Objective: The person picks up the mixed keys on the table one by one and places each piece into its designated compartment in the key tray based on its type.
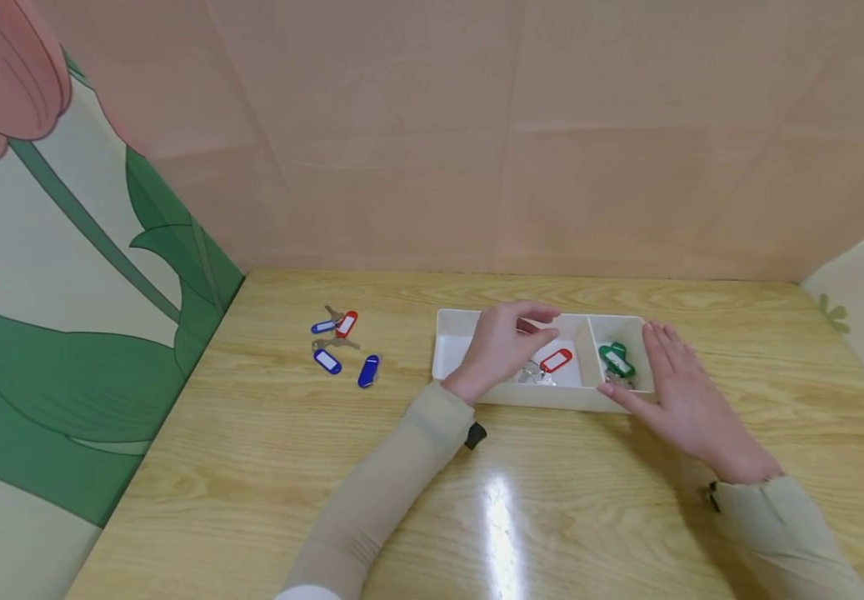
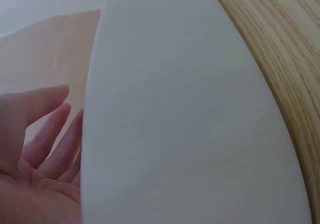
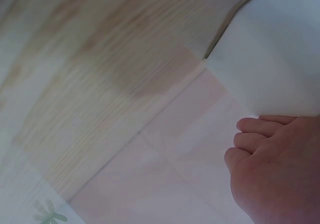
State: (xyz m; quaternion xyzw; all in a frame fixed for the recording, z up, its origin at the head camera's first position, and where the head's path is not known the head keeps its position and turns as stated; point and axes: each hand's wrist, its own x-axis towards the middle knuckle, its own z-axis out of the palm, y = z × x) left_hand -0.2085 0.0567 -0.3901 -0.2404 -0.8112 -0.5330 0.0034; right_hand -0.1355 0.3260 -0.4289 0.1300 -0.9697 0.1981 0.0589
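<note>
A white divided box (image 1: 544, 397) lies on the table. My left hand (image 1: 502, 346) hovers over its middle part, fingers loosely bent, thumb apart, holding nothing; the left wrist view shows the same hand (image 2: 45, 149) beyond the box's wall (image 2: 185, 108). Below it, a red key tag (image 1: 556, 360) lies in the box beside silvery keys (image 1: 536, 375). Green key tags (image 1: 616, 360) are piled in the right compartment. With fingers extended, my right hand (image 1: 679, 396) rests against the box's right end, thumb at the front rim. My left hand hides part of the box's interior.
Left of the box, on the wooden table (image 1: 252, 467), lie a red key tag (image 1: 347, 324), blue key tags (image 1: 327, 361) and loose-looking keys (image 1: 336, 342). Another blue tag (image 1: 368, 371) lies nearer the box. A pinkish wall covering (image 1: 402, 183) stands behind the table.
</note>
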